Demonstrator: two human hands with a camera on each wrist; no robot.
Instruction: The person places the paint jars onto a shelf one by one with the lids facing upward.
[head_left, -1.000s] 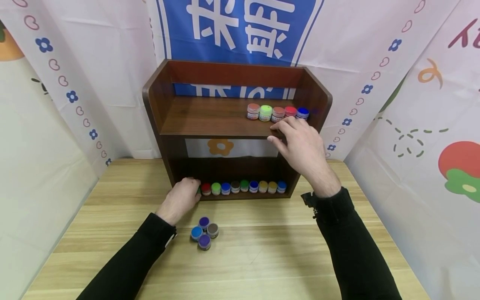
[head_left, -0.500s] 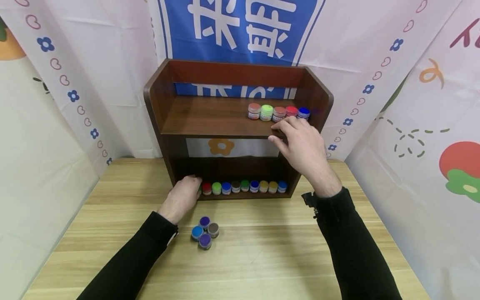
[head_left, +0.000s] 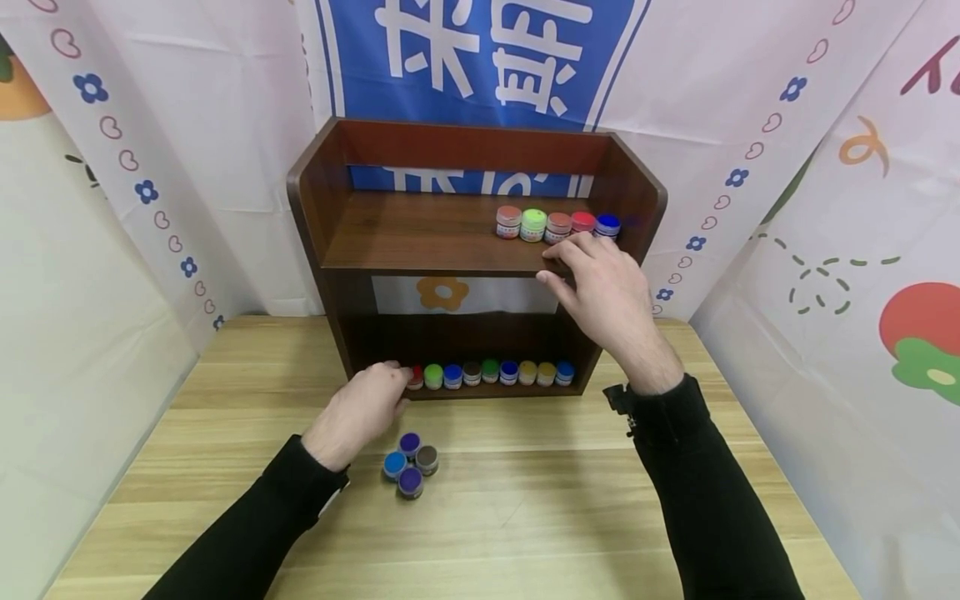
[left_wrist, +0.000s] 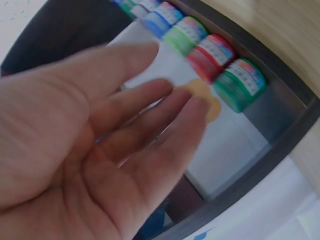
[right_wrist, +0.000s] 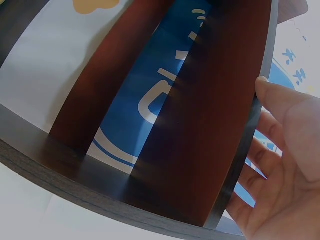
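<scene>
My left hand (head_left: 363, 408) is at the left end of the lower shelf, its fingers loosely bent and holding nothing. In the left wrist view a green paint jar (left_wrist: 240, 85) stands at the row's end beside a red paint jar (left_wrist: 211, 57), apart from the fingers; the head view hides the green one behind the hand. My right hand (head_left: 603, 287) holds the front edge of the brown wooden shelf's (head_left: 420, 242) upper board, fingers over the top and thumb at the edge. Just behind those fingers stands a short row of paint jars (head_left: 532, 226).
Several loose paint jars (head_left: 410, 482) stand clustered on the wooden table (head_left: 510, 525), in front of the shelf's left half. Along the lower board runs a row of coloured jars (head_left: 490, 372). Printed cloth (head_left: 247, 150) hangs behind and at both sides.
My left hand has drawn back slightly from the lower shelf toward me, letting go of the green paint jar. The right hand keeps its place on the upper board.
</scene>
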